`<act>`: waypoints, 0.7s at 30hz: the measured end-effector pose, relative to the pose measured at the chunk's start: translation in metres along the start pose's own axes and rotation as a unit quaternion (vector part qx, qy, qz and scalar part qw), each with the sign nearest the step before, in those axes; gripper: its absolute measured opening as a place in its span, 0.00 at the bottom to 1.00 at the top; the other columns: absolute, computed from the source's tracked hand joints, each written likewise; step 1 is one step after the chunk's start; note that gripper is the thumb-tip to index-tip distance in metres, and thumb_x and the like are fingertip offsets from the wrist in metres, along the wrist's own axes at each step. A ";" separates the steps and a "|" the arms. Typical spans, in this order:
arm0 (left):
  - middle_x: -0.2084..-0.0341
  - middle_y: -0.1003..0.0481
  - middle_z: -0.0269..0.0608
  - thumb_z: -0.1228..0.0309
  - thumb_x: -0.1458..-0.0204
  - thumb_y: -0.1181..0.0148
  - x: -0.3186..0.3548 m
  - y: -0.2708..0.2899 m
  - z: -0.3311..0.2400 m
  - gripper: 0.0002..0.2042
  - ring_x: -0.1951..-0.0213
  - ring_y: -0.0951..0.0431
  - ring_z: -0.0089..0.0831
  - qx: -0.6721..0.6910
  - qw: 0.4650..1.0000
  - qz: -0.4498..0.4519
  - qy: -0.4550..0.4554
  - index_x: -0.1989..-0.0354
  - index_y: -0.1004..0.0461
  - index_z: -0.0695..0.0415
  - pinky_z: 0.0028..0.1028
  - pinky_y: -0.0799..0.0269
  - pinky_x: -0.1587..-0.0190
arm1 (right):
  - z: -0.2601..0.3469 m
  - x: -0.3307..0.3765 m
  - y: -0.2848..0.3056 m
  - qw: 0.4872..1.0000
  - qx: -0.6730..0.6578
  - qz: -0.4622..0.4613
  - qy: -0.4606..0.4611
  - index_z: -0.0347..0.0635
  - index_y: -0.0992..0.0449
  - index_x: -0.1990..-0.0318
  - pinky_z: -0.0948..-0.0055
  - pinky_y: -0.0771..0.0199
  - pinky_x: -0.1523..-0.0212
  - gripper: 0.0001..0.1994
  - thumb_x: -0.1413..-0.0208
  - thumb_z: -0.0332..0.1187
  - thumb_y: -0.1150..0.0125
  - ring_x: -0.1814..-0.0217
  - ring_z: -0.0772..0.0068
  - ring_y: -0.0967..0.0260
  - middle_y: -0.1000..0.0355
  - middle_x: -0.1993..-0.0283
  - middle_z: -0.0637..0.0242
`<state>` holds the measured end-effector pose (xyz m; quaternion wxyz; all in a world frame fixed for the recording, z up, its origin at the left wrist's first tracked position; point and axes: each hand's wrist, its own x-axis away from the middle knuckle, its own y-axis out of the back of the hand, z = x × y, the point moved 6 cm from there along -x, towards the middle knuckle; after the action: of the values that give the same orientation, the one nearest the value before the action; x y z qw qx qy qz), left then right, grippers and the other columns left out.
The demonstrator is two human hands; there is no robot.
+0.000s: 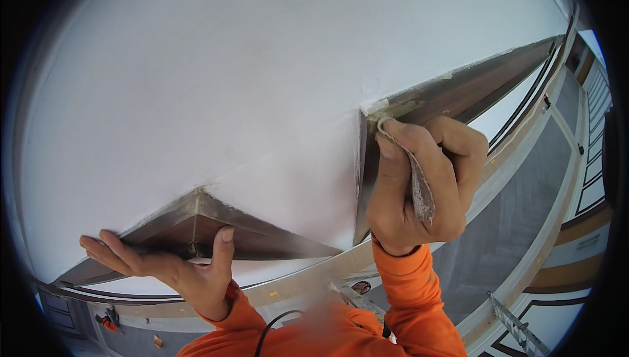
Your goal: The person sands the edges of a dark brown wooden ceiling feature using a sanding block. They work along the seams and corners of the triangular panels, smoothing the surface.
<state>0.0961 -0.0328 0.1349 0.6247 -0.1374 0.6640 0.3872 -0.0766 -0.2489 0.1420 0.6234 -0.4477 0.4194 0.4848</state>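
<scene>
A white panel (216, 82) fills most of my view, smooth but faintly smudged, with a rough, chipped line where it meets the trim. The left trim (171, 229), brown and grey, rises to a peak with a pale seam running down its inner corner. The right trim (504, 85) slants up toward the far rim, with pale, crusty patches near its corner.

At that corner my right hand (449, 173) is clamped on a folded, greyish strip (422, 196), pinched between thumb and fingers, its curled upper end beside the crusty patch (whether it is cloth or abrasive paper, I cannot tell). My left hand (183, 275) holds nothing, its fingers apart and the thumb standing well away from them; it lies along the lower part of the left trim, fingertips by the panel's edge, though I cannot tell how firmly they touch.

My hands are well apart, with a tongue of panel reaching down between the two trims. Above them the panel spreads broadly; my right knuckles, though, are close against the right trim.

Beyond the trims is the room: a floor (504, 226) with grey sections and pale borders, a ladder (517, 327) at lower right, and a white wall (593, 190) with dark moulding. A black cable (265, 334) curves over my orange top.
</scene>
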 end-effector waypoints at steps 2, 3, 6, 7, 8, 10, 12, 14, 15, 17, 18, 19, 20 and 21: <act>0.26 0.63 0.56 0.29 0.62 0.36 -0.001 -0.001 -0.001 0.62 0.24 0.70 0.57 0.006 1.000 -0.004 -0.003 0.24 0.59 0.53 0.66 0.66 0.28 | 0.003 -0.004 -0.003 1.000 -0.010 -0.007 0.006 0.36 0.17 0.62 0.76 0.39 0.70 0.12 0.57 0.19 0.26 0.68 0.72 0.38 0.33 0.66 0.65; 0.26 0.63 0.56 0.29 0.62 0.36 -0.001 -0.001 -0.001 0.62 0.24 0.70 0.57 0.008 1.000 -0.007 -0.003 0.24 0.59 0.53 0.66 0.66 0.28 | 0.006 -0.006 -0.006 1.000 -0.020 -0.010 0.008 0.36 0.17 0.62 0.76 0.39 0.70 0.12 0.57 0.19 0.26 0.68 0.72 0.38 0.33 0.66 0.65; 0.26 0.64 0.56 0.30 0.61 0.35 -0.001 0.000 -0.001 0.62 0.24 0.69 0.57 0.012 1.000 -0.010 -0.004 0.24 0.59 0.54 0.66 0.66 0.28 | 0.001 -0.002 0.000 1.000 -0.004 0.003 0.004 0.37 0.16 0.62 0.77 0.40 0.70 0.11 0.56 0.20 0.26 0.68 0.73 0.38 0.33 0.66 0.66; 0.26 0.64 0.56 0.30 0.61 0.35 -0.002 0.000 -0.001 0.62 0.24 0.69 0.57 0.012 1.000 -0.008 -0.003 0.24 0.59 0.54 0.66 0.66 0.28 | 0.000 -0.001 0.001 1.000 0.000 0.005 0.000 0.37 0.16 0.62 0.77 0.40 0.71 0.11 0.56 0.20 0.26 0.68 0.73 0.38 0.33 0.67 0.66; 0.26 0.64 0.56 0.30 0.61 0.35 -0.002 0.000 -0.001 0.62 0.24 0.69 0.57 0.011 1.000 -0.006 -0.003 0.24 0.59 0.54 0.66 0.66 0.28 | -0.001 0.000 0.003 1.000 0.004 0.006 -0.006 0.37 0.16 0.62 0.77 0.40 0.71 0.11 0.56 0.20 0.26 0.68 0.73 0.38 0.33 0.67 0.66; 0.26 0.64 0.56 0.31 0.61 0.35 -0.002 0.000 -0.002 0.62 0.24 0.69 0.58 0.010 1.000 -0.008 -0.008 0.24 0.59 0.54 0.67 0.65 0.28 | 0.000 0.000 0.003 1.000 0.001 -0.006 -0.011 0.37 0.16 0.62 0.77 0.40 0.71 0.11 0.56 0.19 0.26 0.68 0.73 0.38 0.33 0.67 0.66; 0.26 0.64 0.56 0.31 0.61 0.35 -0.002 0.000 -0.003 0.61 0.24 0.69 0.58 0.011 1.000 -0.008 -0.007 0.24 0.59 0.54 0.67 0.65 0.28 | 0.004 -0.004 -0.001 1.000 -0.007 -0.012 0.003 0.36 0.16 0.62 0.77 0.41 0.71 0.11 0.56 0.19 0.26 0.69 0.74 0.38 0.33 0.67 0.66; 0.26 0.64 0.56 0.31 0.60 0.35 -0.002 0.000 -0.002 0.61 0.24 0.70 0.57 0.013 1.000 -0.007 0.001 0.24 0.59 0.54 0.67 0.66 0.28 | 0.003 -0.003 -0.001 1.000 0.000 -0.006 0.007 0.36 0.16 0.62 0.78 0.41 0.71 0.11 0.56 0.19 0.26 0.69 0.74 0.38 0.33 0.66 0.65; 0.26 0.64 0.56 0.31 0.60 0.35 -0.002 0.000 -0.003 0.61 0.24 0.70 0.57 0.014 1.000 -0.007 -0.002 0.24 0.59 0.54 0.67 0.66 0.28 | -0.001 0.001 0.003 1.000 0.008 0.003 -0.001 0.36 0.16 0.62 0.78 0.41 0.72 0.11 0.56 0.19 0.27 0.69 0.74 0.38 0.33 0.66 0.65; 0.26 0.63 0.56 0.32 0.60 0.35 -0.002 -0.001 -0.003 0.61 0.24 0.70 0.57 0.014 1.000 -0.006 -0.007 0.24 0.59 0.54 0.67 0.66 0.28 | -0.005 0.004 0.003 1.000 0.012 0.008 -0.010 0.36 0.16 0.62 0.78 0.41 0.72 0.11 0.56 0.18 0.27 0.69 0.74 0.38 0.33 0.66 0.65; 0.26 0.63 0.56 0.32 0.60 0.34 -0.002 -0.001 -0.003 0.61 0.24 0.70 0.57 0.012 1.000 -0.007 -0.010 0.24 0.59 0.54 0.67 0.66 0.28 | -0.004 0.002 0.004 1.000 0.010 0.003 -0.011 0.37 0.16 0.62 0.78 0.41 0.72 0.11 0.56 0.18 0.27 0.70 0.74 0.38 0.32 0.66 0.65; 0.26 0.64 0.56 0.32 0.61 0.34 -0.003 0.000 -0.003 0.62 0.24 0.69 0.57 0.010 1.000 -0.008 -0.012 0.24 0.59 0.54 0.67 0.66 0.28 | -0.003 0.000 0.004 1.000 0.008 -0.001 -0.008 0.37 0.16 0.62 0.78 0.41 0.72 0.11 0.56 0.18 0.27 0.70 0.74 0.38 0.32 0.66 0.65; 0.26 0.64 0.56 0.32 0.61 0.34 -0.003 0.001 -0.003 0.62 0.24 0.69 0.57 0.007 1.000 -0.009 -0.014 0.24 0.60 0.54 0.67 0.66 0.28 | 0.000 -0.002 0.004 1.000 0.006 -0.004 -0.007 0.37 0.16 0.63 0.78 0.41 0.72 0.11 0.55 0.18 0.27 0.70 0.74 0.38 0.32 0.66 0.65; 0.26 0.64 0.56 0.32 0.61 0.34 -0.003 0.000 -0.002 0.62 0.24 0.69 0.57 0.011 1.000 -0.008 -0.010 0.24 0.59 0.54 0.66 0.66 0.28 | 0.004 -0.003 0.000 1.000 0.004 -0.004 -0.006 0.36 0.16 0.63 0.78 0.40 0.72 0.11 0.55 0.18 0.27 0.69 0.74 0.38 0.32 0.66 0.65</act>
<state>0.0951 -0.0345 0.1373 0.6357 -0.1318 0.6611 0.3760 -0.0772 -0.2452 0.1461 0.6298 -0.4439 0.4155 0.4834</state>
